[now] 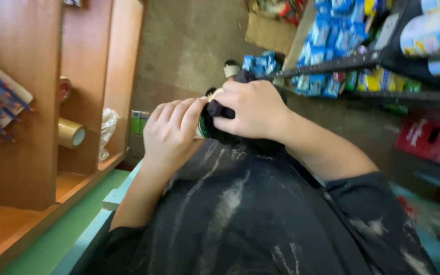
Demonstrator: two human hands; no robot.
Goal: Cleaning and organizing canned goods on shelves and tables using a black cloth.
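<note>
My left hand and right hand both pinch the dark cloth bundle; a loose grip could drop it.

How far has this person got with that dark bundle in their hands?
Nothing looks finished yet. In hand: the left hand and right hand both grip a small dark cloth bundle held up before the black shirt. What remains cannot be told, since the hands hide most of it.

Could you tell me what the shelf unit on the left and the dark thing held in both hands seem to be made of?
The shelf unit looks like wood or wood laminate, reddish brown with a smooth, slightly glossy face. The dark thing looks like soft black cloth: it bunches and folds between the left hand and the right hand.
</note>
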